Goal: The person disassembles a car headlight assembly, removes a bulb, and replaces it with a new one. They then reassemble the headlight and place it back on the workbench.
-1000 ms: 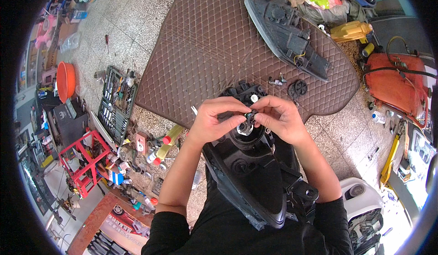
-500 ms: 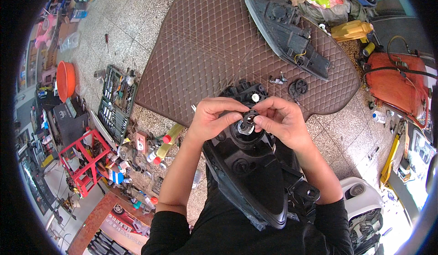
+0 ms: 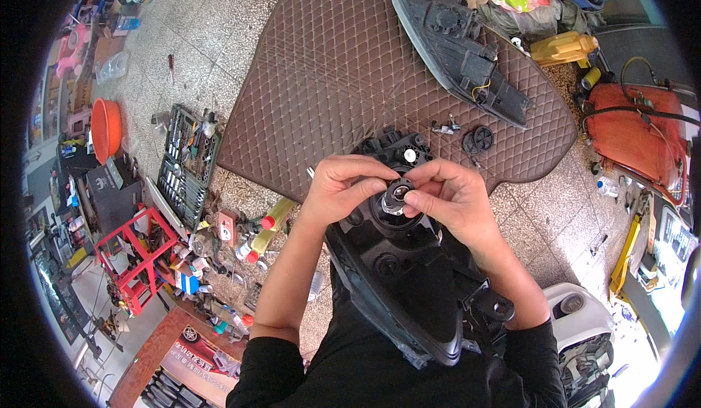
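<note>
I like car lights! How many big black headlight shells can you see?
2. One headlight shell rests on the person's lap under both hands. The other headlight shell lies at the far edge of the brown mat. More may hide in the clutter.

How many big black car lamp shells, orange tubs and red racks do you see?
Black lamp shells: 2, one under the left hand and right hand on the lap, one on the brown mat
Orange tubs: 1
Red racks: 1
Total: 4
</note>
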Action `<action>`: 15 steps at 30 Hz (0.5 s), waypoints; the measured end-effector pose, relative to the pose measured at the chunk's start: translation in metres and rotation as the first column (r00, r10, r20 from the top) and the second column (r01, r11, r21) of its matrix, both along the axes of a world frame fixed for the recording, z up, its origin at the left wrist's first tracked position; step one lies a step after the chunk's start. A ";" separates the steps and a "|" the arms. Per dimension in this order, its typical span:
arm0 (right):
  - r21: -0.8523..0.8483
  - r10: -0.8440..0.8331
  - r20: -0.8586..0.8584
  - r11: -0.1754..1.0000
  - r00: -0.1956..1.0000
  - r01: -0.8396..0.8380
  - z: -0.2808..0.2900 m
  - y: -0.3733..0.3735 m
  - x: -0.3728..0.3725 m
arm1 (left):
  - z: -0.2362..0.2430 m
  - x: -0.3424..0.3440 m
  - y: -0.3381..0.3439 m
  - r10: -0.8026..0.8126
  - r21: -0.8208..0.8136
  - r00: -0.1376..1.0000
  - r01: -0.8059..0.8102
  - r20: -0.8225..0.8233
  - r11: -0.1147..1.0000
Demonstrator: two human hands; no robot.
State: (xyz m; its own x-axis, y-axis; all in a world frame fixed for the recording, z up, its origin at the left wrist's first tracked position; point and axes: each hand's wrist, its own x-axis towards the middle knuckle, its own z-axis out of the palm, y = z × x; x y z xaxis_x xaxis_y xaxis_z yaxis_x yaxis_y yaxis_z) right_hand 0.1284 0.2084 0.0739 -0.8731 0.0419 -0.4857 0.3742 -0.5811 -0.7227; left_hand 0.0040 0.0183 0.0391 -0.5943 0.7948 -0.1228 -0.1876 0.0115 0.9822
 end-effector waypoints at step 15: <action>0.017 0.013 -0.018 1.000 1.000 -0.013 -0.017 0.001 0.002 | 0.001 -0.004 0.007 -0.048 -0.007 0.990 0.048 -0.129 0.999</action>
